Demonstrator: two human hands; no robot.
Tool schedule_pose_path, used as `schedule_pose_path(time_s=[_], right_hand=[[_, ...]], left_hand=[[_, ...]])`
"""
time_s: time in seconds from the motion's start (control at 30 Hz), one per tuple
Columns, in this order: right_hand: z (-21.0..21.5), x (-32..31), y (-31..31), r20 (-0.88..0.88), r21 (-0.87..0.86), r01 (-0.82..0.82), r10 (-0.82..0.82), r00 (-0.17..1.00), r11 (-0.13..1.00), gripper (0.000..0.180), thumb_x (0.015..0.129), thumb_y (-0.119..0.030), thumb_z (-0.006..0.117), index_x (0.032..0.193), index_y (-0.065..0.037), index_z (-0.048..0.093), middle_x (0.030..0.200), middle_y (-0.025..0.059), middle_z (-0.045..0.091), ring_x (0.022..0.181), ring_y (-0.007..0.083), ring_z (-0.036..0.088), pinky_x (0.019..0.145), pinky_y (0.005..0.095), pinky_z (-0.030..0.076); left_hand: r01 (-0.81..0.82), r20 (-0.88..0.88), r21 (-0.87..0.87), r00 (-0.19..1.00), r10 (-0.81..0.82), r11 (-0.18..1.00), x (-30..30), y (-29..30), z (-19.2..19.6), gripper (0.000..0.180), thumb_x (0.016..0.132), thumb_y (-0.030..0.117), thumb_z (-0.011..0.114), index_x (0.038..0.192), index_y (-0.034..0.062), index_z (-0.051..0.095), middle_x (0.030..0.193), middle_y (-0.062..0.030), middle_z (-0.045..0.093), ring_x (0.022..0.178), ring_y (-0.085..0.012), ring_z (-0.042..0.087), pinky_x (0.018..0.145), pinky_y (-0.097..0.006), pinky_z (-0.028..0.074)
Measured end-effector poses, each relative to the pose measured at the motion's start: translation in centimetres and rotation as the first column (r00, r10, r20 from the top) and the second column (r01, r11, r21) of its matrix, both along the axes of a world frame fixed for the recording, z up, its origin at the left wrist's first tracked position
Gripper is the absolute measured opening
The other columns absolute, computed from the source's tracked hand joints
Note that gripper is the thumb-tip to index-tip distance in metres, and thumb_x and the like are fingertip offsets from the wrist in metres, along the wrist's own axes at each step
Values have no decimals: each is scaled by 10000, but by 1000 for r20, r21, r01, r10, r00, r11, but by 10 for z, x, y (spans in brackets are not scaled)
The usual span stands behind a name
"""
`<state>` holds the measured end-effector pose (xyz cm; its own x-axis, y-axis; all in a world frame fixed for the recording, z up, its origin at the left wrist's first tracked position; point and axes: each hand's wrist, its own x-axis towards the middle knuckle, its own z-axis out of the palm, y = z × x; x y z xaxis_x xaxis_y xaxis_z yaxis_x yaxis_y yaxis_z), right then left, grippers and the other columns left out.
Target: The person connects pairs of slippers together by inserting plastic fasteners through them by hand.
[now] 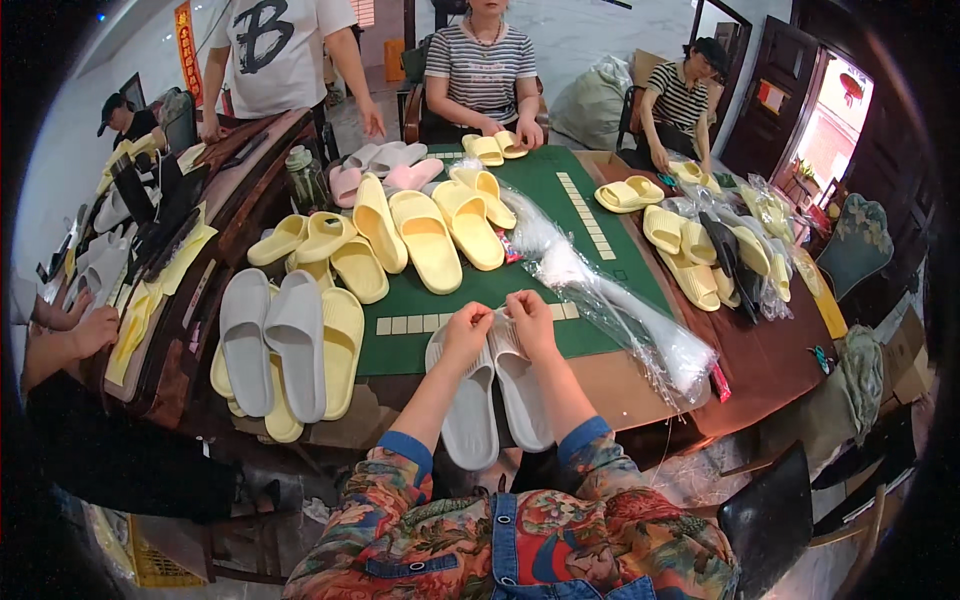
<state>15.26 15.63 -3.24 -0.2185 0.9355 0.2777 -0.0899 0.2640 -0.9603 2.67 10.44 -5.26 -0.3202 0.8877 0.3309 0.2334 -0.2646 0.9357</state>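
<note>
A pair of grey slide slippers [472, 422] hangs at the table's near edge, soles lengthwise toward me, under my two hands. My left hand [468, 332] is pinched closed above the left slipper's strap. Just beside it, my right hand [530, 322] is pinched closed over the right slipper's strap. Something thin may run between my fingertips, but it is too small to make out. To the left, another grey pair [295, 345] rests on yellow slippers [342, 350]. Right of my hands lies a bundle of thin clear strands in plastic wrap [600, 290].
Yellow slippers [425, 240] and pink ones [415, 174] crowd the green mat [625, 325]. More slippers [690, 255] lie on the right. Across the table a person [485, 75] handles a yellow pair; others sit or stand around. A black chair [770, 520] stands at lower right.
</note>
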Motion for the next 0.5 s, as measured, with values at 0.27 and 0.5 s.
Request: schedule_pose_path(time_s=[0.27, 0.5], right_hand=[[4, 15, 10, -362, -251, -99, 2, 932, 963, 144, 882, -162, 609, 939, -34, 574, 827, 13, 587, 744, 92, 534, 647, 213, 409], [11, 26, 8, -327, -184, 124, -179, 928, 975, 172, 872, -146, 617, 1011, -48, 594, 890, 1, 582, 751, 70, 503, 649, 214, 406]], left_hand=[[-234, -406, 268, 852, 330, 934, 5, -19, 45, 172, 811, 120, 611, 961, 39, 587, 981, -135, 595, 927, -326, 554, 819, -395, 420], [89, -446, -35, 890, -95, 995, 15, -160, 52, 224, 817, 98, 620, 1003, -14, 567, 1031, -169, 585, 1018, -363, 536, 914, -407, 401]])
